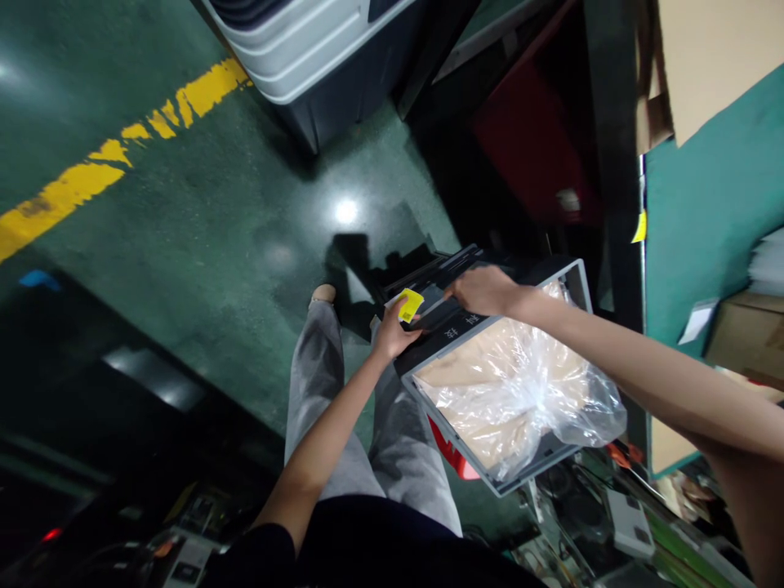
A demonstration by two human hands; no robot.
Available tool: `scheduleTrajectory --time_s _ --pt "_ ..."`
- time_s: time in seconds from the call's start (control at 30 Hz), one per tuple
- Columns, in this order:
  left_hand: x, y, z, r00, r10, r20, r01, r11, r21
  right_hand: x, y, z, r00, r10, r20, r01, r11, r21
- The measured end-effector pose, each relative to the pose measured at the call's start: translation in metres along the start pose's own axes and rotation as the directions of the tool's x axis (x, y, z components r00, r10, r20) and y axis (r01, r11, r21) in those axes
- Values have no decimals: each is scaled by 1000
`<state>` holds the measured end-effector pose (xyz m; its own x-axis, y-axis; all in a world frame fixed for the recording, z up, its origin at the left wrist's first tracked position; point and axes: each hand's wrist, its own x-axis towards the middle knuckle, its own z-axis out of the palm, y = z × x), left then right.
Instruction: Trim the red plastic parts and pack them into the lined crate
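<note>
A grey crate [430,349] holds a bunched plastic bag [530,388]; the left hand [393,328] pinches a yellow label [412,304]; the right hand [483,291] has an unclear grip.

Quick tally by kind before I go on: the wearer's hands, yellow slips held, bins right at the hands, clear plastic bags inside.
Hands, left hand and right hand: 2
Yellow slip: 1
Bin: 1
Clear bag: 1
Total: 5
</note>
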<state>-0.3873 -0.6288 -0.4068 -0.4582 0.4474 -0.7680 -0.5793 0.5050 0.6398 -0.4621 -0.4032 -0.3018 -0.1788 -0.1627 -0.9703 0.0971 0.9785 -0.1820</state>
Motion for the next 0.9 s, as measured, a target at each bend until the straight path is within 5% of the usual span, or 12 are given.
scheduleTrajectory --time_s 0.1,0.23,0.43,0.67,0.8,0.9 --pt "-9 1 -4 998 68 5 -68 997 31 14 -16 11 956 -264 132 257 964 65" --pt "-20 7 -18 985 146 91 -151 987 47 19 -23 11 922 -326 210 305 944 126" --pt "-23 15 -28 964 203 169 -213 976 46 10 -1 7 978 -111 179 102 993 61" --pt "-26 27 -36 953 209 218 -214 977 -2 8 10 5 987 63 147 -56 997 -50" --pt "-26 29 -31 978 110 176 -69 973 -220 -7 23 -1 984 149 -95 -133 978 158" --pt "-16 26 -18 991 -6 133 41 964 -262 -18 39 -3 893 368 -260 -295 913 281"
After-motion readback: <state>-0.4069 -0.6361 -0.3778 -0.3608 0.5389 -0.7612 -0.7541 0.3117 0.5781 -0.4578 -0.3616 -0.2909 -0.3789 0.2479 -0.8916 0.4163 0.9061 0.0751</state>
